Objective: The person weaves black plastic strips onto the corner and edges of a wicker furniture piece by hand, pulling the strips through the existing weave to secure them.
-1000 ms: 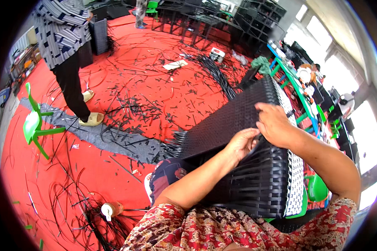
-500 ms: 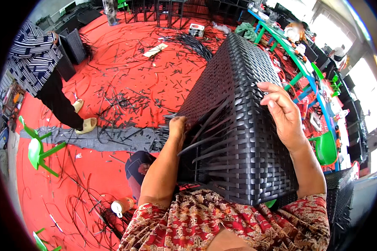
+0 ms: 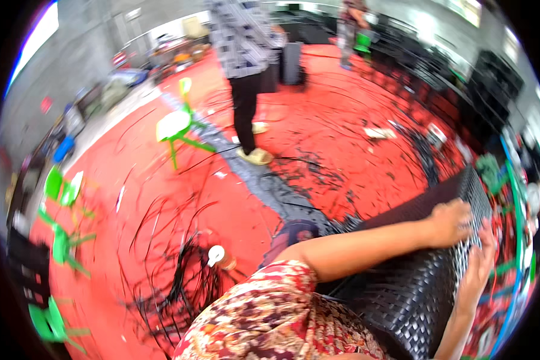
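Observation:
A large black woven furniture piece (image 3: pixel 402 285), made of flat plastic strips, stands in front of me at the lower right. My left arm reaches across its top. My left hand (image 3: pixel 449 224) is closed, fingers curled by the piece's upper edge; motion blur hides what they hold, if anything. Just beside it, along the outer side, my right hand (image 3: pixel 479 261) is raised with its fingers stretched out. Nothing shows in the right hand. My floral sleeve and body cover the near end of the piece.
Cut strips litter the red floor covering (image 3: pixel 246 210), with a heap of black strands (image 3: pixel 189 279) beside a white-lidded bottle (image 3: pixel 222 257). Green chairs (image 3: pixel 175 125) stand at left. A person in a patterned top (image 3: pixel 240 42) stands ahead. At right is a green-and-blue table (image 3: pixel 516 198).
My view has swung left, so the woven piece now sits lower right. My left hand has gone from the loose strips on its side to its upper edge, near my right hand.

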`<state>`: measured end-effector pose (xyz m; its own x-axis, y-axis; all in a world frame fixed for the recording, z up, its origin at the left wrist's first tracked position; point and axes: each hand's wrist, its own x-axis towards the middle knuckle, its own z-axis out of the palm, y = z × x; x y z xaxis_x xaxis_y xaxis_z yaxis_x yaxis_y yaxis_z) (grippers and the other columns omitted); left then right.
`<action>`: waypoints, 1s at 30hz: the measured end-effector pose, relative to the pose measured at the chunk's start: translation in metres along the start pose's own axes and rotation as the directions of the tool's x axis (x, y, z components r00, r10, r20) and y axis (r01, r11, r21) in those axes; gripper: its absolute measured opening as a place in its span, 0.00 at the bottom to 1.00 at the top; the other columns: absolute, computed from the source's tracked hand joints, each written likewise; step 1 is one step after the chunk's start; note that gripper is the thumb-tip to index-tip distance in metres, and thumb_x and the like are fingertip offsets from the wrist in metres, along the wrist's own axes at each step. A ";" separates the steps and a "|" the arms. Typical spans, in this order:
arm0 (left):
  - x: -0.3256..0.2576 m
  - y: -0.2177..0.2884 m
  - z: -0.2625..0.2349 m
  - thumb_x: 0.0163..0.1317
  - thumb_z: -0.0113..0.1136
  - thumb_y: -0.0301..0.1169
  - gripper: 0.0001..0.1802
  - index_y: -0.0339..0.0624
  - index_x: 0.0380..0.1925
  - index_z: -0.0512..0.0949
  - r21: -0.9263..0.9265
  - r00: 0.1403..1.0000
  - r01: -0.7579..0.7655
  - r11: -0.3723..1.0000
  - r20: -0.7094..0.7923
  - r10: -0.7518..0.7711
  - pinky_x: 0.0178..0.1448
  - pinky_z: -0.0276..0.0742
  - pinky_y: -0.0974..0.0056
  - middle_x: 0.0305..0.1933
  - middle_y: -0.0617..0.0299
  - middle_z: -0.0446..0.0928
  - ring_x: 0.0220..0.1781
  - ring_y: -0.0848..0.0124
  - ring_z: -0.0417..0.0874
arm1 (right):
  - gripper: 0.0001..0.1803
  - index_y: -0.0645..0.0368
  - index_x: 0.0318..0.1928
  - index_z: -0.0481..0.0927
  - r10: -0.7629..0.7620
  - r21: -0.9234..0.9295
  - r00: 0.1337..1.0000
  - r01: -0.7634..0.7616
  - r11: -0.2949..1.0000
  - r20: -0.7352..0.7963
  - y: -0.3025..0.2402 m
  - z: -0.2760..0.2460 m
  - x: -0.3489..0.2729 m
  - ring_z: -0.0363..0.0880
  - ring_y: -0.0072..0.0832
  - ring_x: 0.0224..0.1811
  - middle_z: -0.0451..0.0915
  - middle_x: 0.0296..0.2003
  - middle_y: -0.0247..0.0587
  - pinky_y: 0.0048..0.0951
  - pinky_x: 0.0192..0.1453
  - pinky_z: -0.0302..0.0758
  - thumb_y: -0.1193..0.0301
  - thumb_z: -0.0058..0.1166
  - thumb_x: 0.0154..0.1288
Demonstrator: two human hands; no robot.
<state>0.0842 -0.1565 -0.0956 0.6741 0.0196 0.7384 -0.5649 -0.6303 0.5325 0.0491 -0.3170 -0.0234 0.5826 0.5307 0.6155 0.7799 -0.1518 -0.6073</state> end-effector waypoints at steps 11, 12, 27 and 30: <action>-0.028 -0.070 -0.031 0.65 0.48 0.37 0.18 0.32 0.45 0.75 -0.335 0.975 -0.028 0.942 -0.218 -0.048 0.71 0.55 0.55 0.62 0.41 0.65 0.69 0.46 0.58 | 0.15 0.63 0.53 0.68 -0.163 0.130 0.955 0.133 0.983 0.249 -0.051 0.046 0.013 0.63 0.32 0.61 0.61 0.64 0.45 0.30 0.62 0.58 0.72 0.40 0.67; -0.028 -0.069 -0.041 0.64 0.48 0.37 0.19 0.32 0.46 0.74 -0.274 0.987 0.099 0.957 -0.097 -0.130 0.69 0.57 0.56 0.61 0.41 0.66 0.67 0.46 0.60 | 0.15 0.63 0.52 0.68 -0.180 0.026 0.938 0.181 0.983 0.297 -0.062 0.048 0.014 0.62 0.36 0.63 0.61 0.64 0.48 0.33 0.65 0.57 0.70 0.41 0.67; -0.008 0.028 -0.085 0.54 0.52 0.43 0.37 0.33 0.62 0.61 0.391 0.892 0.182 0.902 0.321 -0.319 0.71 0.53 0.52 0.70 0.38 0.49 0.74 0.47 0.46 | 0.30 0.65 0.68 0.52 0.021 -0.459 0.849 0.265 0.848 0.528 0.023 0.019 0.017 0.50 0.46 0.71 0.52 0.68 0.53 0.41 0.72 0.45 0.61 0.36 0.71; -0.016 0.022 -0.087 0.54 0.53 0.43 0.37 0.33 0.61 0.63 0.371 0.912 0.165 0.914 0.295 -0.284 0.72 0.52 0.53 0.70 0.38 0.50 0.73 0.47 0.47 | 0.30 0.66 0.67 0.54 -0.018 -0.420 0.843 0.287 0.861 0.537 0.019 0.023 0.014 0.52 0.47 0.70 0.54 0.68 0.54 0.41 0.71 0.47 0.62 0.36 0.71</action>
<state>0.0199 -0.1026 -0.0595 0.9161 -0.0322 0.3997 -0.2289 -0.8605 0.4552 0.0667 -0.2935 -0.0373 0.3541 0.8983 0.2601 0.9345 -0.3292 -0.1353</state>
